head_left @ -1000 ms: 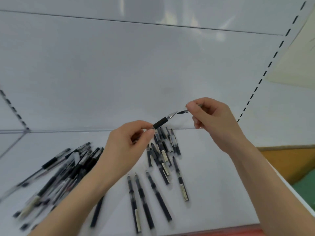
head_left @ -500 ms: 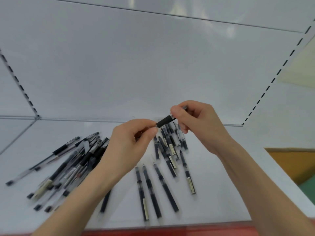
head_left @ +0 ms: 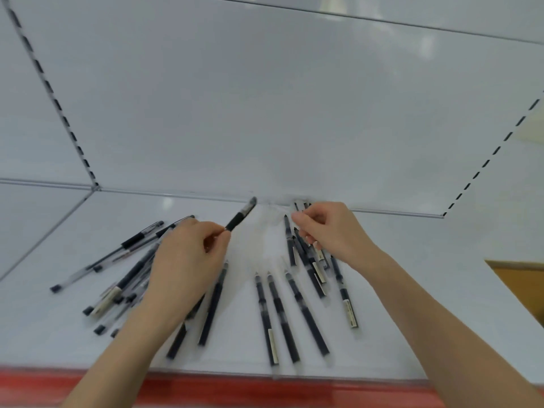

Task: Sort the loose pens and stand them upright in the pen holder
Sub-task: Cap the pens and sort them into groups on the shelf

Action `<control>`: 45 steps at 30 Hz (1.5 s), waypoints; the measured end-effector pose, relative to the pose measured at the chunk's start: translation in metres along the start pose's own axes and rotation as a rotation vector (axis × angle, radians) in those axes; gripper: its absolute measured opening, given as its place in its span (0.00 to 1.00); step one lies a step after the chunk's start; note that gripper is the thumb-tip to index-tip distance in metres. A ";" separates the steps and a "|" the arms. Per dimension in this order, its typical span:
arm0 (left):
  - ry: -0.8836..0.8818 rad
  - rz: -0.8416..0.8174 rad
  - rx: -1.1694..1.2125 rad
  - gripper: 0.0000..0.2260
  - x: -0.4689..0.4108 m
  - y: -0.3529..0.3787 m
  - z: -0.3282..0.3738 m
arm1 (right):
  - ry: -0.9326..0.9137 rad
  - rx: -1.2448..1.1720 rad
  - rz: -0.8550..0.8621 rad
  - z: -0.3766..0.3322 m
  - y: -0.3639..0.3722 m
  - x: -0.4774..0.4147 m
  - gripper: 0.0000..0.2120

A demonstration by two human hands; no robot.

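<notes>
- Pens everywhere on the white shelf, and every loose one I can see is lying flat.
- Left grip is clamped on one black pen, thumb and forefinger pinching the barrel. That pen is up off the shelf and tilted, with its far end pointing away toward the back panel.
- Right grip sits over the right bunch of pens near the back of the shelf. Its fingers are curled, thumb tip right by the forefinger. From my feed I honestly can't tell if it has anything pinched.
- Left pile is a messy heap of pens crossing each other, partly hidden under the left wrist.
- Three pens lie side by side between the two arms, tips pointing away from me.
- One more pen lies just right of those, beside the right forearm.
- Red strip runs along the shelf's front edge, pretty blurry.
</notes>
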State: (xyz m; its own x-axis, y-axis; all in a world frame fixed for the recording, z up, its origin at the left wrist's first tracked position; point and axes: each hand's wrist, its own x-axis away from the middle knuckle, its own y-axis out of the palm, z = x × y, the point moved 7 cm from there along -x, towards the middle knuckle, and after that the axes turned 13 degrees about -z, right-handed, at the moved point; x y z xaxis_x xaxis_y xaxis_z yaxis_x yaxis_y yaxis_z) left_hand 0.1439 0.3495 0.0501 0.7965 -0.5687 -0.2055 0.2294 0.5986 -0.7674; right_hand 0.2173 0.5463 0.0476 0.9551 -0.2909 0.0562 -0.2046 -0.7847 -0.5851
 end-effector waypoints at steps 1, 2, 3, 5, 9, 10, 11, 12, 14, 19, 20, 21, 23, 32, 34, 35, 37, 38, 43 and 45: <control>-0.036 -0.002 -0.036 0.08 0.002 -0.002 -0.007 | 0.009 0.140 -0.015 0.000 0.003 -0.002 0.13; -0.064 -0.006 -0.069 0.08 0.003 -0.003 -0.013 | 0.017 0.252 -0.037 0.000 0.007 -0.005 0.15; -0.087 -0.007 -0.094 0.07 0.005 -0.003 -0.017 | 0.029 0.339 -0.059 0.000 0.012 -0.007 0.16; -0.120 -0.009 -0.127 0.06 0.008 -0.003 -0.022 | 0.054 0.464 -0.106 0.000 0.023 -0.011 0.18; -0.171 -0.057 -0.192 0.07 0.010 0.001 -0.029 | 0.142 0.582 -0.166 0.000 0.033 -0.017 0.22; -0.176 -0.075 -0.206 0.08 0.010 0.002 -0.030 | 0.154 0.599 -0.170 0.000 0.033 -0.018 0.22; -0.178 -0.088 -0.214 0.08 0.010 0.003 -0.030 | 0.158 0.611 -0.178 0.000 0.033 -0.019 0.22; -0.177 -0.097 -0.213 0.09 0.010 0.003 -0.029 | 0.157 0.610 -0.188 0.000 0.033 -0.020 0.22; -0.146 -0.093 -0.186 0.09 0.008 0.003 -0.024 | 0.160 0.559 -0.184 0.001 0.029 -0.020 0.22; -0.013 -0.151 -0.143 0.09 -0.019 0.016 -0.001 | 0.130 0.293 -0.056 0.006 -0.001 -0.004 0.12; -0.002 -0.188 -0.159 0.10 -0.028 0.022 0.003 | 0.119 0.253 -0.033 0.007 -0.007 0.000 0.12; 0.005 -0.229 -0.170 0.11 -0.038 0.029 0.009 | 0.112 0.226 -0.012 0.009 -0.012 0.005 0.13; 0.011 -0.300 -0.189 0.14 -0.056 0.044 0.018 | 0.108 0.182 0.013 0.013 -0.017 0.012 0.13; -0.015 -0.457 -0.289 0.14 -0.092 0.078 0.019 | 0.092 0.024 0.038 0.029 -0.021 0.041 0.06; 0.016 -0.443 -0.293 0.05 -0.093 0.077 0.019 | 0.093 0.021 0.032 0.028 -0.019 0.044 0.06; 0.039 -0.426 -0.269 0.04 -0.093 0.075 0.020 | 0.085 0.018 0.037 0.027 -0.018 0.045 0.06; 0.088 -0.382 -0.142 0.06 -0.089 0.065 0.023 | 0.050 0.013 0.057 0.020 -0.019 0.048 0.06; 0.106 -0.362 -0.030 0.06 -0.085 0.058 0.025 | 0.020 0.003 0.067 0.014 -0.019 0.050 0.07; 0.117 -0.393 0.787 0.04 -0.049 0.022 0.041 | -0.162 -0.071 0.089 -0.016 -0.019 0.064 0.09; 0.149 -0.381 0.865 0.05 -0.040 0.011 0.046 | -0.218 -0.076 0.099 -0.027 -0.018 0.068 0.09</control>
State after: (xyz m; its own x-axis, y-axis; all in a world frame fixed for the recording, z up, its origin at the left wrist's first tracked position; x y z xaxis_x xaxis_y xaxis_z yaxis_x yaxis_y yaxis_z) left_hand 0.1403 0.4048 0.0780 0.5167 -0.8419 -0.1556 0.8402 0.5336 -0.0967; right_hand 0.2796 0.5255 0.0837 0.9515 -0.2503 -0.1788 -0.3073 -0.7996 -0.5159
